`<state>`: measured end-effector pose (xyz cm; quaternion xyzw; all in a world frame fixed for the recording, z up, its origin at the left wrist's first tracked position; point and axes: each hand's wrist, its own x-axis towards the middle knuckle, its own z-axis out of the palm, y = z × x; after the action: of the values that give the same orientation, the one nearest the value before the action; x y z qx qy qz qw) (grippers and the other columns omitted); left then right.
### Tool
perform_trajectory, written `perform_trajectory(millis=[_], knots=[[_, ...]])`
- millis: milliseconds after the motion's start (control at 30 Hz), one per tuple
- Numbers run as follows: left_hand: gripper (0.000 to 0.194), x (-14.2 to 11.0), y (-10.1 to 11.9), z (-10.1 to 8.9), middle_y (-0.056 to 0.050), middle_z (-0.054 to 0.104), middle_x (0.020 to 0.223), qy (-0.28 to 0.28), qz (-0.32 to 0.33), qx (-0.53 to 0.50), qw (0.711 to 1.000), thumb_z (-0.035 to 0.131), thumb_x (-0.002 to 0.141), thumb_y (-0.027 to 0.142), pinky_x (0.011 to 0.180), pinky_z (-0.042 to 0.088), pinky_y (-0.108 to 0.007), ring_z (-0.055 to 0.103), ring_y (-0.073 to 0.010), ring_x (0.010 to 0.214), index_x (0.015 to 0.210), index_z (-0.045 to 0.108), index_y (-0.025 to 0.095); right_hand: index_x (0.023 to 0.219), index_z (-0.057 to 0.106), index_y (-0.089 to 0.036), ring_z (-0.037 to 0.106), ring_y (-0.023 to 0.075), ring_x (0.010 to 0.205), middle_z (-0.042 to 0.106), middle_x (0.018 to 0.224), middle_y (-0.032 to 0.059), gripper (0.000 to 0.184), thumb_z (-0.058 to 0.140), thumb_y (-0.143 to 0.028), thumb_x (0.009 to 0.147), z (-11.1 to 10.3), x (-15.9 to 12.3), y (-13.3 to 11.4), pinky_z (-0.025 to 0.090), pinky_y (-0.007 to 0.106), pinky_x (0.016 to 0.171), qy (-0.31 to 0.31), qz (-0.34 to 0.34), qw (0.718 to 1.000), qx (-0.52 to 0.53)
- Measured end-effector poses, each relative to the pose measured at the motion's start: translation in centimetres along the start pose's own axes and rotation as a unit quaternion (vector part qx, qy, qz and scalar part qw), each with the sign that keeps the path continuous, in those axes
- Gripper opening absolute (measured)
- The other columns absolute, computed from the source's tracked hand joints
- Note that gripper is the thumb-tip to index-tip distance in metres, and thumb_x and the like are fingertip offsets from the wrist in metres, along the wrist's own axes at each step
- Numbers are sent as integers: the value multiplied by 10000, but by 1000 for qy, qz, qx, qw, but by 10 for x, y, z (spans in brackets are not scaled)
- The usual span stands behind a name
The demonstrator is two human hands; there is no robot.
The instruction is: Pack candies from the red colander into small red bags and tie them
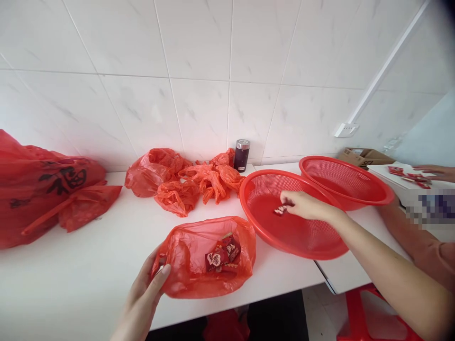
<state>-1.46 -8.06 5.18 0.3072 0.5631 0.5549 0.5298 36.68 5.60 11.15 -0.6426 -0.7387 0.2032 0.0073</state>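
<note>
My left hand pinches the left edge of an open red plastic bag lying on the white table. Inside the bag, toward its right end, are several small dark red packets with pale lettering. Over the near red plastic basket is my right hand, its fingers closed on one small dark red packet. The basket's wall is perforated, and no other packets show in it.
Several crumpled red bags and a dark tumbler stand by the tiled wall. A large red bag is at left. Beyond a second red basket are a cardboard box and another person's hand near more packets.
</note>
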Motion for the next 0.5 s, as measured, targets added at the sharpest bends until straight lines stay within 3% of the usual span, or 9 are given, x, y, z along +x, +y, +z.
perform_trajectory(millis=[67,133,233,333,433,500], knots=[[675,0,2,0,-42,609,1320,-6,4,-1,1000,707,744,484,819,543,-227,566,-261,1189,1357,502,291,886,494,-219,586,152,806,624,909,11,30,494,-222,857,-3,-13,-41,443,259,695,93,-111,984,101],[665,1,4,0,-48,614,1314,-22,6,-8,1000,716,745,461,797,549,-223,578,-261,1171,1352,509,286,919,503,-223,595,139,830,624,933,1,53,464,-202,888,3,-28,-86,462,261,742,97,-211,958,170],[631,4,4,-4,-55,629,1290,-33,15,-16,999,728,746,431,808,545,-226,589,-255,1151,1328,538,279,1022,544,-212,586,146,895,606,1018,29,176,504,-124,874,23,-45,-134,464,284,806,124,-289,943,111],[570,7,3,-15,-72,698,1145,-22,10,2,1000,749,721,430,772,554,-258,644,-263,1030,1241,620,238,1044,593,-194,587,187,920,608,1025,63,180,551,-140,878,42,-52,-144,471,317,792,96,-307,946,-21],[471,10,1,-27,-53,733,870,13,8,18,1000,775,671,458,650,546,-254,673,-243,813,1059,713,199,991,660,-190,608,266,922,640,962,83,284,751,-321,756,56,-54,-133,478,367,765,-8,-300,939,-165],[391,10,1,-32,-13,682,682,35,15,26,999,776,654,486,570,515,-229,637,-197,662,916,739,198,944,682,-170,629,298,886,661,909,104,348,826,-311,660,62,-55,-126,474,368,723,-67,-277,923,-258]])
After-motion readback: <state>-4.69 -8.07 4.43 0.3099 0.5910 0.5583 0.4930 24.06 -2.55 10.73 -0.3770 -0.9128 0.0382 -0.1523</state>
